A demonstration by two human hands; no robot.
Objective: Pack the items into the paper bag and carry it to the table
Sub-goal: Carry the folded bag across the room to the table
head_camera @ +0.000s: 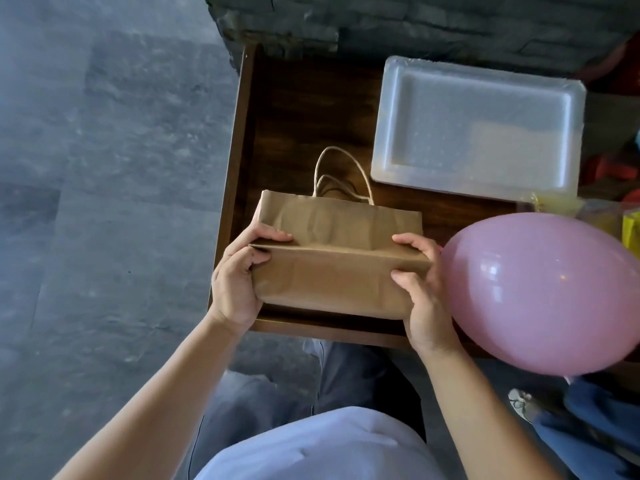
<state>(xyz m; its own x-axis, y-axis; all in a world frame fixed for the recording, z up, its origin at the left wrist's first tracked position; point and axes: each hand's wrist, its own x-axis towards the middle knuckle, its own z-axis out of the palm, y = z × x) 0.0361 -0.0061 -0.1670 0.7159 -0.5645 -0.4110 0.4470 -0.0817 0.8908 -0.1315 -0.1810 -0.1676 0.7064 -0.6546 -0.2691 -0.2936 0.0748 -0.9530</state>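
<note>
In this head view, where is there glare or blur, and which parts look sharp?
Head view: small bright glare spots sit on the pink balloon; the white foam tray looks soft and hazy; the grey floor is smeared at the left; the paper bag and both hands, left hand and right hand, are fairly sharp.

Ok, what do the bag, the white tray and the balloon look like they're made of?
Bag: brown kraft paper, matte, creased, with twisted cord handles. White tray: probably foam, going by its grainy, dull surface. Balloon: likely latex, pink and glossy with highlights.

Creased matt paper bag [332, 268], glossy balloon [540, 292]
</note>
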